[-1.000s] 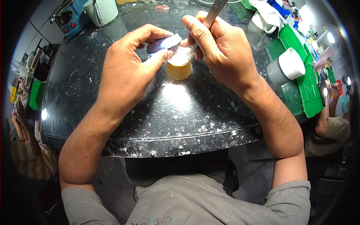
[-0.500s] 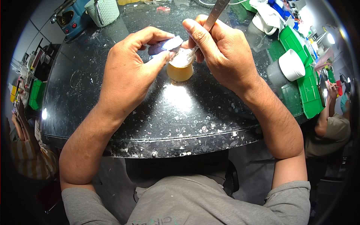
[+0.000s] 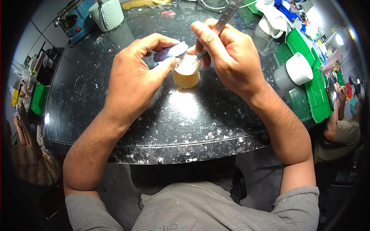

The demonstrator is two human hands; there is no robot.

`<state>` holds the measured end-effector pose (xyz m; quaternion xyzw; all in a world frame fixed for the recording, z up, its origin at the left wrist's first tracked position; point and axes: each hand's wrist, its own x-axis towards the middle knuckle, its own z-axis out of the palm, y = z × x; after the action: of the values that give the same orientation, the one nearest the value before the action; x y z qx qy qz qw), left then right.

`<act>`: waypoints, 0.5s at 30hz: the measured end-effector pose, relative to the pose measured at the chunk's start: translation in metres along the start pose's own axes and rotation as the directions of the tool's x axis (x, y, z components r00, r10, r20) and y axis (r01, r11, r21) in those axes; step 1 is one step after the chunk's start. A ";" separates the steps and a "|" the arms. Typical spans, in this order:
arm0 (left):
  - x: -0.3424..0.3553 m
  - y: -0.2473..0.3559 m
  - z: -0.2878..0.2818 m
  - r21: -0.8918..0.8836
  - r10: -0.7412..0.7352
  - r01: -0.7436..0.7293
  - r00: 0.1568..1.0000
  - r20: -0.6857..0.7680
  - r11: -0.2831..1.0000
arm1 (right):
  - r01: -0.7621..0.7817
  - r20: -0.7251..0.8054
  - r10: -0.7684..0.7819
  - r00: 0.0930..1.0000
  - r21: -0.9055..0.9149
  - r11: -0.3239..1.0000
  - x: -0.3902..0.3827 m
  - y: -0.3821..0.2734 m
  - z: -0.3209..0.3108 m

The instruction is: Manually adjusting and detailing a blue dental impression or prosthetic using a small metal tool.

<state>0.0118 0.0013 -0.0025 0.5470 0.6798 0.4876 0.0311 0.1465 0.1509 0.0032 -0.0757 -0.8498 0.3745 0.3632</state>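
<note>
Down to the yellow cup (image 3: 186, 79) now, standing upright on the tabletop (image 3: 86, 94), well in from the near edge, about midway between left and right edges. Pinching a pale lump (image 3: 172, 51) in the left hand (image 3: 131, 73), just by the rim. Clasping a metal tool (image 3: 226, 18) in the right hand (image 3: 236, 61), angled down at the whitish contents (image 3: 188, 66); cannot tell how deep. Best worked with short, light strokes, without tipping the cup. Towards the right edge, steer clear of the green tray (image 3: 319, 101).
</note>
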 end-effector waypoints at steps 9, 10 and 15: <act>0.003 0.003 -0.004 -0.023 0.061 -0.063 0.997 -0.054 0.998 | 0.439 -0.172 -0.412 0.895 0.167 0.883 0.006 -0.003 -0.008; 0.003 0.003 -0.005 -0.046 0.069 -0.072 0.996 -0.064 0.996 | 0.469 -0.163 -0.451 0.877 0.096 0.878 0.007 -0.004 -0.010; 0.004 0.007 -0.007 -0.154 0.035 -0.050 0.994 -0.102 0.987 | 0.389 -0.139 -0.374 0.917 0.104 0.915 0.001 -0.014 -0.009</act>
<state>0.0112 -0.0005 0.0077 0.5325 0.6283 0.5664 0.0299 0.1538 0.1466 0.0169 0.0937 -0.7995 0.3456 0.4823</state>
